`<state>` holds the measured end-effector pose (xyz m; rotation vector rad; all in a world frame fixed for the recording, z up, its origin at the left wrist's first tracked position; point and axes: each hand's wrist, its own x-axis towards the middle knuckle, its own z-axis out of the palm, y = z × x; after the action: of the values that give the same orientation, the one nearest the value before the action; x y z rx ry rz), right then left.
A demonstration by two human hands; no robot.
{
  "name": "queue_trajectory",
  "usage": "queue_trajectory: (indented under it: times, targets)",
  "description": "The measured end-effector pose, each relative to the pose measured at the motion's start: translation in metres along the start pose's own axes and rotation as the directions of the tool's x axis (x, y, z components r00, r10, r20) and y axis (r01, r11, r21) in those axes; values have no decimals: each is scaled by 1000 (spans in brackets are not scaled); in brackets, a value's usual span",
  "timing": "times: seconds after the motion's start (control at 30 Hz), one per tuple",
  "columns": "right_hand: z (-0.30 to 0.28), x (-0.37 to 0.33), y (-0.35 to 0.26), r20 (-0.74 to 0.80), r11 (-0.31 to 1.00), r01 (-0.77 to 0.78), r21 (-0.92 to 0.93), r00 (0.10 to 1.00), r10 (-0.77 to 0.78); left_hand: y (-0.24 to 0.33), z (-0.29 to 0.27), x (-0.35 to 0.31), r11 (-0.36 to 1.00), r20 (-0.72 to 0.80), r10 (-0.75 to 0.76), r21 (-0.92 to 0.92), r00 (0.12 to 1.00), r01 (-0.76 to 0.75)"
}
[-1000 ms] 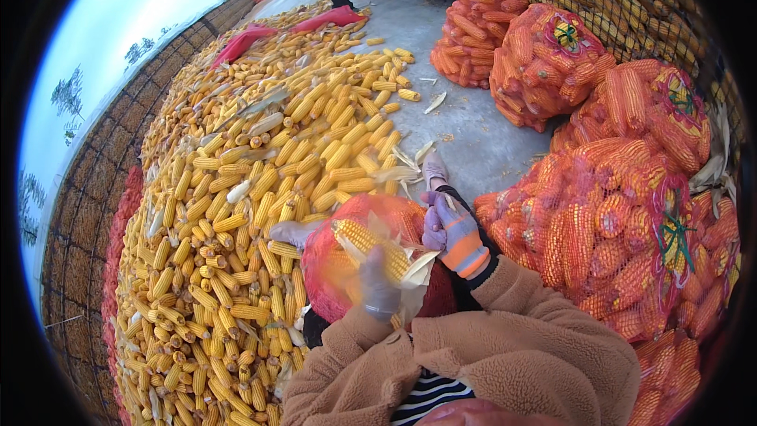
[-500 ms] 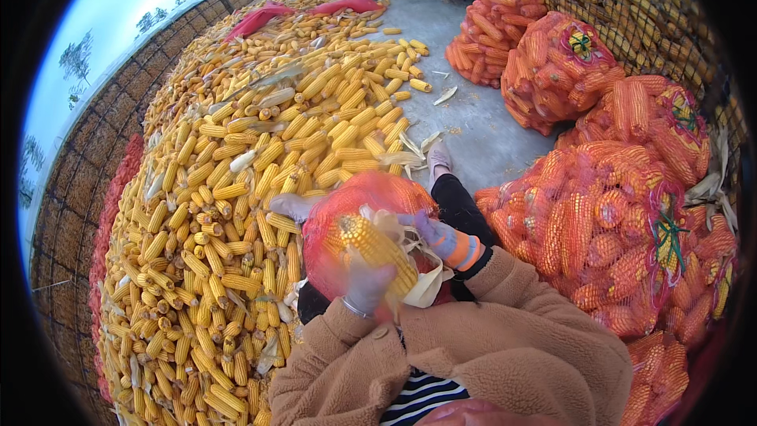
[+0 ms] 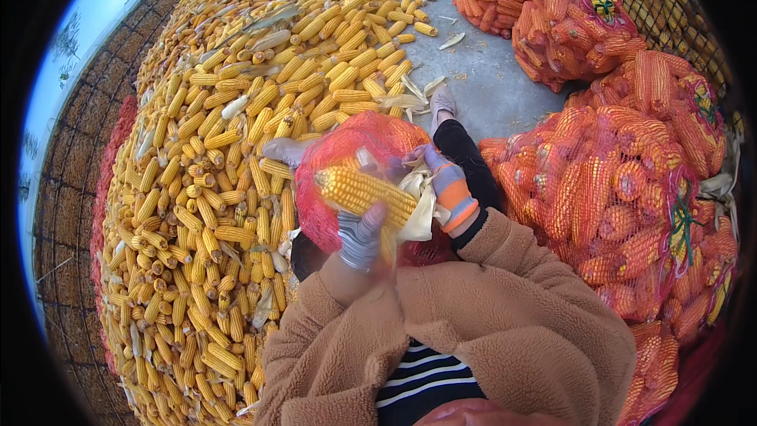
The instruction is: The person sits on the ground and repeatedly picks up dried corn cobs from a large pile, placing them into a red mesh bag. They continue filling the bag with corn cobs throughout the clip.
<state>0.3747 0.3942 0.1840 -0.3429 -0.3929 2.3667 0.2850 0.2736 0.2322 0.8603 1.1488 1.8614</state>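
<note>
A yellow ear of corn [image 3: 363, 189] is held up over a red mesh bag [image 3: 315, 162] between my legs. My left hand [image 3: 361, 238], in a grey striped glove, is closed round the ear's near side. Pale husk leaves [image 3: 419, 209] hang from the end of the ear toward the right. My right hand [image 3: 446, 181], in a lilac and orange glove, is closed on those leaves, its fingertips partly hidden. Just below the ear is a blurred yellowish shape that I cannot make out. The bag's opening is hidden behind the hands and corn.
A large heap of loose corn ears [image 3: 205, 229] spreads to my left and ahead. Several filled orange mesh sacks [image 3: 591, 205] stand to my right, against a wire corn crib [image 3: 670, 0]. Grey concrete floor [image 3: 481, 71] shows between them, with scraps of husk [image 3: 452, 40] on it.
The view has tilted down, so the scene sits higher. The ear of corn has turned to lie more level, and its husk leaves are now bunched at my right hand.
</note>
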Motion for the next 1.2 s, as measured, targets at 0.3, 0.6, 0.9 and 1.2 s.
queue_trajectory:
  times: [0.3, 0.6, 0.9, 1.2]
  targets:
    - [-9, -5, -14, 266, 586, 232, -776, 964, -29, 1, -52, 27, 927, -376, -124, -374, 918, -29]
    - [18, -20, 14, 394, 531, 201, -823, 875, 280, 12, -28, 11, 986, -249, 155, 95, 956, -135]
    - [-19, -14, 60, 522, 321, 433, -842, 803, 286, 13, -27, 11, 999, -245, -34, -19, 969, 30]
    - [-6, -24, 37, 492, -87, 585, -807, 746, 448, -1, -48, 3, 955, -261, -256, -220, 931, 201]
